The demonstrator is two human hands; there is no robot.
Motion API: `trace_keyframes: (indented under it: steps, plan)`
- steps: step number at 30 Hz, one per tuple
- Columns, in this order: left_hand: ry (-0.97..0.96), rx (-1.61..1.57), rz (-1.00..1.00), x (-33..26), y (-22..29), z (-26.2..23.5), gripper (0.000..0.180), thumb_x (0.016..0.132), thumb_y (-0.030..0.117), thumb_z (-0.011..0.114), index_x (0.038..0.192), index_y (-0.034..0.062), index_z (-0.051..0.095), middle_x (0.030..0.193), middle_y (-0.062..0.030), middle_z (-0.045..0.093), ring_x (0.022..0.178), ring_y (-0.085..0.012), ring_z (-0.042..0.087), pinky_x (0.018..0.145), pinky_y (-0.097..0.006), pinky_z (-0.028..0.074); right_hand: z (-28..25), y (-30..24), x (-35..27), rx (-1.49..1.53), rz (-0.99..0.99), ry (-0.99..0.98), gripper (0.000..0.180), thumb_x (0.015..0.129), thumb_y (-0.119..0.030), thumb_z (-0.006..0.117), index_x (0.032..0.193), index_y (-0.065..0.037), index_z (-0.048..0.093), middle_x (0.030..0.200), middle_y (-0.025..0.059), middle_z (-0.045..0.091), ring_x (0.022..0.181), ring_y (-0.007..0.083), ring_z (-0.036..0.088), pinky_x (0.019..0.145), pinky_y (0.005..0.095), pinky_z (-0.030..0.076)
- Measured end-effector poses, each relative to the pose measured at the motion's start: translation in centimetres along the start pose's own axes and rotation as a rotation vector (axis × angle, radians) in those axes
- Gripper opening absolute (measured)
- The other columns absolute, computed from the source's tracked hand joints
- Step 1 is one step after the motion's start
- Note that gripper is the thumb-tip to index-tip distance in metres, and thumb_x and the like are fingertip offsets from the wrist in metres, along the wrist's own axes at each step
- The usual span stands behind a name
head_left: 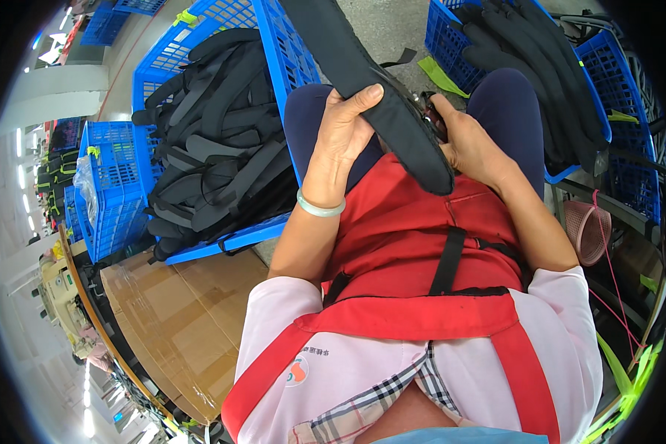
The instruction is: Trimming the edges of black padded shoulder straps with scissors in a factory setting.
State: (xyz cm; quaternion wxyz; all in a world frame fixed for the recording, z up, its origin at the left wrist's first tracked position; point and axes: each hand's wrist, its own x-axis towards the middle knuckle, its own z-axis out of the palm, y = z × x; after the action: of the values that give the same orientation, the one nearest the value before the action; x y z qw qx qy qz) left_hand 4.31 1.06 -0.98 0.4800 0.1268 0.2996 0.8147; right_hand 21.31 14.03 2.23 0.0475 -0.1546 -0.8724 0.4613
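A long black padded strap [399,122] with a rounded end slants across my lap over a red apron [422,244]. My left hand [342,129] is closed on its left edge, the thumb lying on top of the padding. At the other edge, my right hand [475,144] is closed around a small hand tool with a dark red grip [438,124], perhaps snips. Its working end is partly hidden beside the strap, so its exact kind does not show. A thin black webbing tail [401,58] sticks out beyond the strap.
On the left, a blue plastic crate [280,59] holds a heap of black padded straps [214,140]. Another blue crate [445,48] at the upper right holds more straps. A cardboard box [181,311] lies at the lower left; a pink basket [588,231] is right of my arm.
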Motion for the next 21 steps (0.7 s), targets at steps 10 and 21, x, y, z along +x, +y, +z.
trace_keyframes:
  steps: [10,21]
  plan:
    - [-0.027,0.033,-0.023,-0.2,-0.3,0.2,0.023,0.082,-0.003,0.068,0.103,0.0059,0.065,0.101,-0.0066,0.067,0.097,-0.0217,0.064,0.09,-0.038,0.052,0.0,0.4,0.0,-0.049,0.021,-0.01,0.041,0.082,-0.016,0.068,0.108,-0.001,0.041,0.081,0.026,0.06,0.082,0.0468,0.057,0.068,0.0487,0.044]
    - [0.027,-0.025,-0.02,-0.2,0.1,1.0,0.02,0.081,-0.003,0.07,0.099,0.0032,0.065,0.092,-0.0075,0.068,0.085,-0.019,0.067,0.081,-0.034,0.055,-1.0,-0.3,-0.2,0.049,0.013,-0.031,0.046,0.078,-0.014,0.071,0.109,-0.002,0.038,0.084,0.0235,0.059,0.081,0.0446,0.058,0.068,0.0468,0.044]
